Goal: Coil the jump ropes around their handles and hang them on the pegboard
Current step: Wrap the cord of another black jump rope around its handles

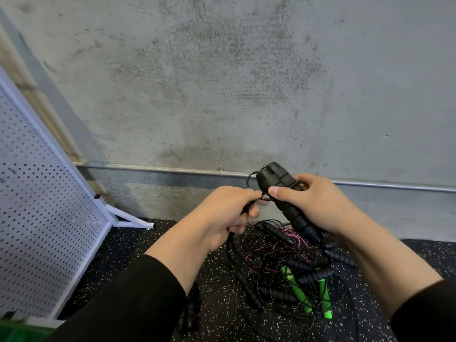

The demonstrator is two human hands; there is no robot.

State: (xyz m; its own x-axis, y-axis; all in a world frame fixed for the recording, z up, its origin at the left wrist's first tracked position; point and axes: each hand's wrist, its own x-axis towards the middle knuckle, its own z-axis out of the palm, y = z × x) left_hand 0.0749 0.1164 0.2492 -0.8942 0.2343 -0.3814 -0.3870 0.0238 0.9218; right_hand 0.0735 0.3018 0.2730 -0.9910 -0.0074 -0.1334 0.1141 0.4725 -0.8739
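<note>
**Wrapping the black rope, pile still on the floor**

Right hand (318, 206) grips a pair of black handles (287, 198) held together, left hand (229, 213) pinches the thin black cord (251, 180) looped beside them. Tangled ropes (283, 267) with green handles (296, 292) lie below on the speckled mat (222, 292); white pegboard (37, 206) leans at left.

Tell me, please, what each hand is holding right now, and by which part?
The right hand grips a pair of black handles around their middle, thumb across the front. The left hand pinches the thin black rope near the handles.
</note>
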